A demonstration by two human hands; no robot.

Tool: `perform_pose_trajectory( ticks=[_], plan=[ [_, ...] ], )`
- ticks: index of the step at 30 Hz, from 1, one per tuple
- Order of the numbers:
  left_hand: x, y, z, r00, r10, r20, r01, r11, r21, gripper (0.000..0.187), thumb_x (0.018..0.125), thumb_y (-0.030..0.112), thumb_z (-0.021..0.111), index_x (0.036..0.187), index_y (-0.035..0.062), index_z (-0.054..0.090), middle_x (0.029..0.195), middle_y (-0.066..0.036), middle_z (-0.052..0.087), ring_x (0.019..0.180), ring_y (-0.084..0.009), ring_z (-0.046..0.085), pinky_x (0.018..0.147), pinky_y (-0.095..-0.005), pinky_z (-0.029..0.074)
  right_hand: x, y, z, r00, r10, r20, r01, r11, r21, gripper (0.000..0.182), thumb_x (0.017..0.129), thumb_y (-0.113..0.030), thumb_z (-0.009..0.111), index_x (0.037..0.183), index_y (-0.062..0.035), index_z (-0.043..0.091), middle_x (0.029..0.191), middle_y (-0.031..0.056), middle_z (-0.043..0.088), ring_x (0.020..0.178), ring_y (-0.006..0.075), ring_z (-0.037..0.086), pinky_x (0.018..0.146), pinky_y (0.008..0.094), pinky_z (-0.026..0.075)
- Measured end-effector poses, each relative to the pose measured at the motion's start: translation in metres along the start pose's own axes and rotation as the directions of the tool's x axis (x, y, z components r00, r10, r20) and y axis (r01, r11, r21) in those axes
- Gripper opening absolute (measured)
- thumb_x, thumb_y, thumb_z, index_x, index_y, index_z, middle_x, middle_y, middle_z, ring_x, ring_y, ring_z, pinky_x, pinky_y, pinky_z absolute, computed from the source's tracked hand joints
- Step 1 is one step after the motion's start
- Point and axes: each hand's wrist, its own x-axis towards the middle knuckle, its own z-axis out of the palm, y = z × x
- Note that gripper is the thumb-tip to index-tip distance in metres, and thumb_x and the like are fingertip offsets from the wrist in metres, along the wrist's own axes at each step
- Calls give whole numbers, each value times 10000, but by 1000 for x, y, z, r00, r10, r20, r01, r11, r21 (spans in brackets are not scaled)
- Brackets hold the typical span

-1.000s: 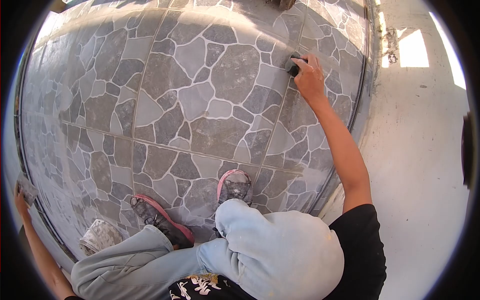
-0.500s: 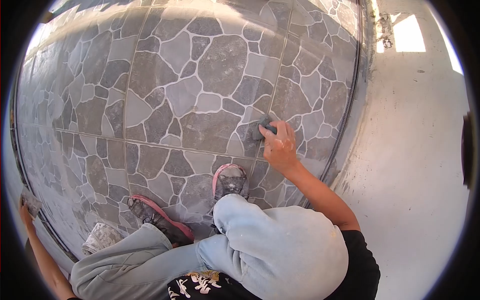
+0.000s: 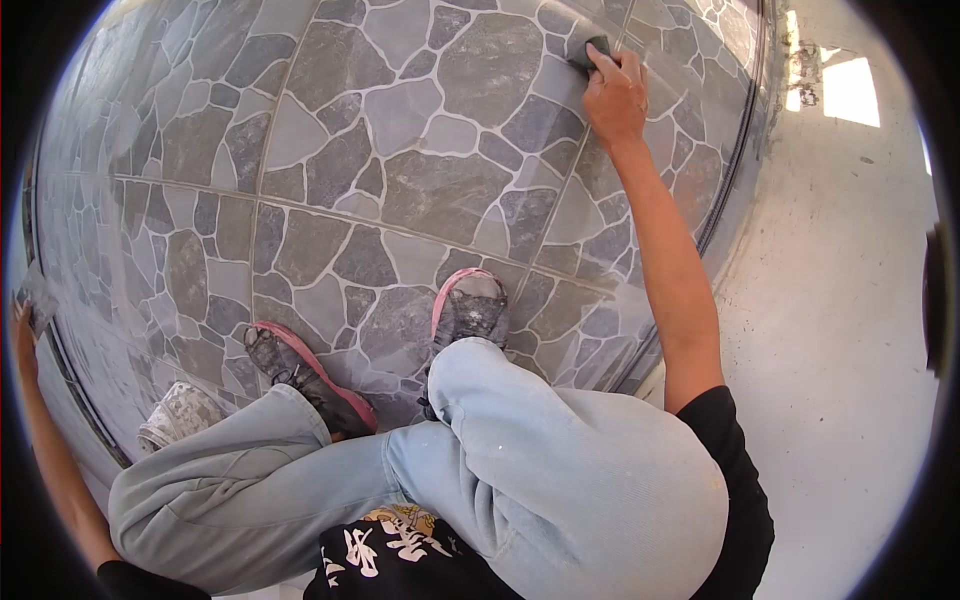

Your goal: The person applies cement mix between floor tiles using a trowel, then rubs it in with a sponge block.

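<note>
My right hand (image 3: 616, 100) is closed on a small dark grey-green pad (image 3: 588, 50), perhaps a sponge. It presses the pad to the stone-patterned floor tiles (image 3: 450, 185) near a tile joint at the upper right. Pale lines run between the stone shapes. At the far left edge, my left hand (image 3: 24, 325) has its fingers around a flat greyish piece (image 3: 39, 296), whose kind I cannot make out. That piece is beside the dark strip along the tiles' left border.
A whitish, stained bucket (image 3: 182, 414) stands by my left leg. My two shoes (image 3: 472, 305) rest on the tiles. A dark strip (image 3: 735, 150) edges the tiled floor on the right, with a pale wall or ledge (image 3: 810, 330) beyond it.
My right hand has moved the pad farther away and up along the tile joint, with the arm stretching out. The view has shifted, so tiles and shoes appear displaced.
</note>
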Motion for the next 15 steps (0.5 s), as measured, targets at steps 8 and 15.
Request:
perform_pose_trajectory(
  ticks=[8, 15],
  plan=[
    [-28, -44, -19, 990, -98, -104, 94, 995, -42, 473, 1070, 278, 452, 1481, 54, 520, 1116, -20, 521, 974, -126, 481, 833, -257, 392, -252, -110, -164, 846, -95, 525, -55, 963, 263, 393, 742, 75, 649, 1066, -113, 768, 1074, 184, 647, 1014, 383, 619, 892, 476, 508],
    [-13, -22, -25, 987, -18, -158, 3, 996, -91, 454, 1080, 282, 413, 1460, 74, 547, 927, 41, 500, 771, -63, 456, 668, -221, 394, -104, -59, -58, 999, 34, 33, -35, 999, 19, 338, 801, 10, 679, 1111, -103, 753, 1044, 164, 642, 995, 376, 621, 857, 459, 520]
  ],
)
